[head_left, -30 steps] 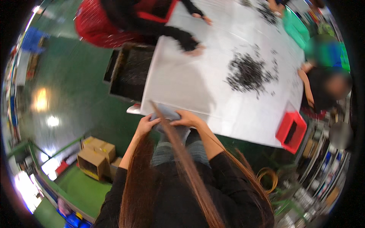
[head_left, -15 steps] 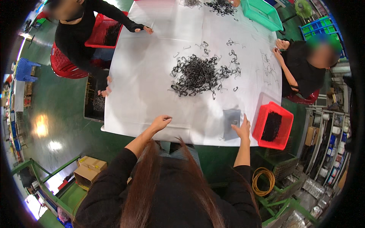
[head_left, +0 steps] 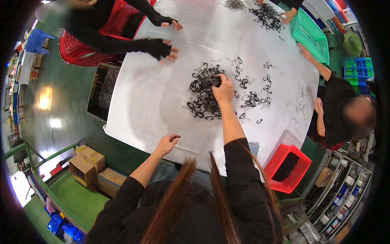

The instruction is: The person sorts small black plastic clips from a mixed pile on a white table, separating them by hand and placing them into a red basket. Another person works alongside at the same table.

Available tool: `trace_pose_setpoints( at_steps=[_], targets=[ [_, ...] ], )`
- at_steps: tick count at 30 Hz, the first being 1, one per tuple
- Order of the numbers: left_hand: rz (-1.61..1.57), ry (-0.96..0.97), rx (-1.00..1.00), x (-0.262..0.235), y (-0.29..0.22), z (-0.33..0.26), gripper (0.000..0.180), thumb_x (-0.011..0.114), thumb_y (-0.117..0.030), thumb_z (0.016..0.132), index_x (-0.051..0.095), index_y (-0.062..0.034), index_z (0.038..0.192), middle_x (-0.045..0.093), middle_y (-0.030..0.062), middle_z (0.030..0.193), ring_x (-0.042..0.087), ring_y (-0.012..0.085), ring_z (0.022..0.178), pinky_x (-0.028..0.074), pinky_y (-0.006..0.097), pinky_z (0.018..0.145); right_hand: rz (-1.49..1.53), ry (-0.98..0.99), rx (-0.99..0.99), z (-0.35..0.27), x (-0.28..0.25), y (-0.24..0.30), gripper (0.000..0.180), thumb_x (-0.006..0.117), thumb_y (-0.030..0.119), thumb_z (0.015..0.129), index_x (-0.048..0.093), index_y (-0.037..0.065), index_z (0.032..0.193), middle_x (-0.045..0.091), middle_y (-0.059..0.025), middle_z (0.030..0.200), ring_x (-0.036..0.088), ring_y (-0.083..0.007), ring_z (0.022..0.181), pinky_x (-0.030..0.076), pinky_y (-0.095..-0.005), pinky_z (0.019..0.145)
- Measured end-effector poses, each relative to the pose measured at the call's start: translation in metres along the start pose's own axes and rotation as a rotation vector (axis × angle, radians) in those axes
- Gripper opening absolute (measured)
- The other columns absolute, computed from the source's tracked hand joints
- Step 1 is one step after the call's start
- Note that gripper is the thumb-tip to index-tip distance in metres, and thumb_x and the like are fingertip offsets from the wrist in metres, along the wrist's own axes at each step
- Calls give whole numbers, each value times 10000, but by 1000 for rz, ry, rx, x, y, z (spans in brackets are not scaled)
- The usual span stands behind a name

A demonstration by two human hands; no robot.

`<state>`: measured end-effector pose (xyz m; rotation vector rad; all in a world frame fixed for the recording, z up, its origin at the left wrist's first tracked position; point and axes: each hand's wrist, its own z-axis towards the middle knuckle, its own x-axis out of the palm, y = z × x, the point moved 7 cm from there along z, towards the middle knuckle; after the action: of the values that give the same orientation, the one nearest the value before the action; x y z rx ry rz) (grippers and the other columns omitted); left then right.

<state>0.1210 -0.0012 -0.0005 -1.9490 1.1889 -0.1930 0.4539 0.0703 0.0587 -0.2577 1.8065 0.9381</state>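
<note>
A heap of small black S-shaped hooks lies on the white table in front of me. My right hand is stretched over the heap, fingers curled around a clump of the hooks at its upper right side. What sits under the palm is hidden. Near the table's front edge my left hand hovers, fingers drawn together; whether anything is pinched there I cannot see. A grey flat pad shows partly beside my right sleeve.
At the near right stands a red basket with dark pieces inside. A green basket is at the far right, beside another hook pile. Co-workers' hands reach over the left, far and right edges. Loose hooks lie right of the heap.
My right hand has gone from the grey pad up and left to the heap and closed on hooks. My left hand stays near the front edge. The left co-worker's hands reach farther over the table.
</note>
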Motion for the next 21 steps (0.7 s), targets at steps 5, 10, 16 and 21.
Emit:
trace_pose_setpoints(
  at_steps=[5, 10, 16, 21],
  targets=[
    [64, 50, 58, -6, -7, 38, 275, 555, -226, 879, 644, -69, 1087, 676, 101, 963, 629, 197, 869, 486, 323, 793, 237, -218, -158, 18, -45, 11, 468, 740, 84, 644, 583, 174, 1076, 573, -93, 1039, 580, -310, 946, 484, -393, 787],
    [119, 21, 180, -18, -46, 76, 251, 558, -187, 875, 644, -70, 1080, 674, 107, 974, 630, 217, 869, 491, 341, 785, 370, -353, -157, 41, -57, 3, 445, 701, 76, 673, 577, 106, 1099, 576, -122, 1010, 579, -318, 925, 470, -376, 815],
    [189, 1, 252, -23, -90, 116, 223, 566, -146, 857, 652, -78, 1051, 660, 110, 954, 619, 224, 858, 487, 333, 776, 438, -266, -90, 56, -84, -26, 392, 679, 111, 695, 607, 58, 1077, 647, -135, 998, 617, -245, 916, 465, -331, 822],
    [196, -61, 352, -17, -119, 141, 207, 569, -125, 845, 654, -65, 1024, 644, 111, 954, 607, 230, 843, 482, 327, 755, 600, -295, -62, 70, -136, -50, 382, 688, 133, 714, 596, -3, 1059, 660, -96, 934, 598, -185, 842, 453, -294, 798]
  ],
)
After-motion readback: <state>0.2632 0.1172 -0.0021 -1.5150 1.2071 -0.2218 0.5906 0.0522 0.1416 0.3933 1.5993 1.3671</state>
